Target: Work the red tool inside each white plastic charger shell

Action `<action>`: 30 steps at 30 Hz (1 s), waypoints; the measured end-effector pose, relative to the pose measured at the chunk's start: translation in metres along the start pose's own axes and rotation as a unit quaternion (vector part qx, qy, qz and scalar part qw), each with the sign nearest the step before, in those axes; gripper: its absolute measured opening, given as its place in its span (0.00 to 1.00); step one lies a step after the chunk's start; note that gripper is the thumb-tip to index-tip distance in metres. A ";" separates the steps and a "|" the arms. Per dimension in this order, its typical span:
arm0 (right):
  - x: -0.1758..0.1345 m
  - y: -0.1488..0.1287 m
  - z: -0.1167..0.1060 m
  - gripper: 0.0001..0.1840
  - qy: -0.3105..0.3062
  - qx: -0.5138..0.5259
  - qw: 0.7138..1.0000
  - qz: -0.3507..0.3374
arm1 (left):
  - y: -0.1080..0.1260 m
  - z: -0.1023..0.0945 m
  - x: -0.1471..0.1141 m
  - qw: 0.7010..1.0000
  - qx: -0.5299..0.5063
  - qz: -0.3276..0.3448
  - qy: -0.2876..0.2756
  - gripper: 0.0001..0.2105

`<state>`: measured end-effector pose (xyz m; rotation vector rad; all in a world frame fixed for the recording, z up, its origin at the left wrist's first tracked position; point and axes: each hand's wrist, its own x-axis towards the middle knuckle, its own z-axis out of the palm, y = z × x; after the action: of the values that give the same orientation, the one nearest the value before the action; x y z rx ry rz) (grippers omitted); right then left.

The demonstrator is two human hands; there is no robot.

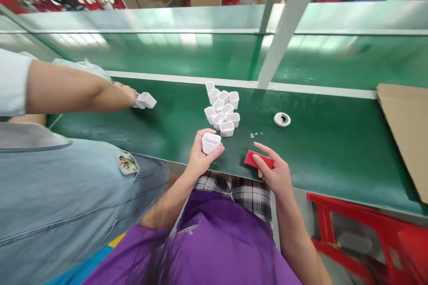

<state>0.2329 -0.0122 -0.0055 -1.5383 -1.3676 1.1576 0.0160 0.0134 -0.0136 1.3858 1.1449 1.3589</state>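
My left hand is closed around a small white plastic cup with rounded corners, its open side facing up. In my right hand is a flat red piece, pinched between thumb and fingers, with the index finger stretched out past it. What the red piece is, I cannot make out. Just beyond my left hand stands a cluster of several similar white cups on the green work surface. A few tiny white scraps lie beyond the red piece.
At the right is a round white item with a dark middle, and farther over a cardboard sheet. A co-worker's arm reaches in from the left toward white cups. A metal post rises at the back. A red stool stands lower right.
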 end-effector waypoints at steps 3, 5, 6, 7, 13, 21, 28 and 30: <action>-0.002 0.002 0.001 0.27 -0.001 -0.031 0.999 -0.021 | -0.001 -0.023 0.025 0.985 0.166 0.028 0.050 0.16; -0.003 0.003 0.001 0.26 -0.005 -0.032 0.999 -0.029 | 0.001 -0.043 0.046 0.943 0.316 0.040 0.092 0.14; -0.003 0.004 0.001 0.26 -0.006 -0.032 0.999 -0.033 | 0.002 -0.053 0.057 0.914 0.387 0.034 0.116 0.14; -0.003 0.005 0.002 0.26 -0.005 -0.034 0.999 -0.039 | 0.003 -0.063 0.067 0.882 0.451 0.017 0.137 0.15; 0.002 0.024 0.006 0.23 -0.014 -0.060 0.991 -0.119 | -0.001 -0.112 0.113 0.780 0.595 -0.117 0.152 0.17; 0.004 0.025 0.008 0.22 -0.014 -0.071 0.988 -0.134 | 0.002 -0.105 0.111 0.817 0.558 -0.023 0.146 0.25; 0.001 0.011 0.003 0.25 -0.039 -0.012 0.998 -0.051 | -0.003 -0.049 0.098 0.903 0.412 -0.024 -0.122 0.28; 0.001 0.011 0.003 0.25 -0.042 0.013 0.998 -0.038 | -0.003 -0.045 0.099 0.908 0.404 -0.042 -0.106 0.23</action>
<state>0.2329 -0.0130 -0.0170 -1.4218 -1.4482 1.2002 -0.0305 0.1097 0.0061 1.9626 1.6842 0.6368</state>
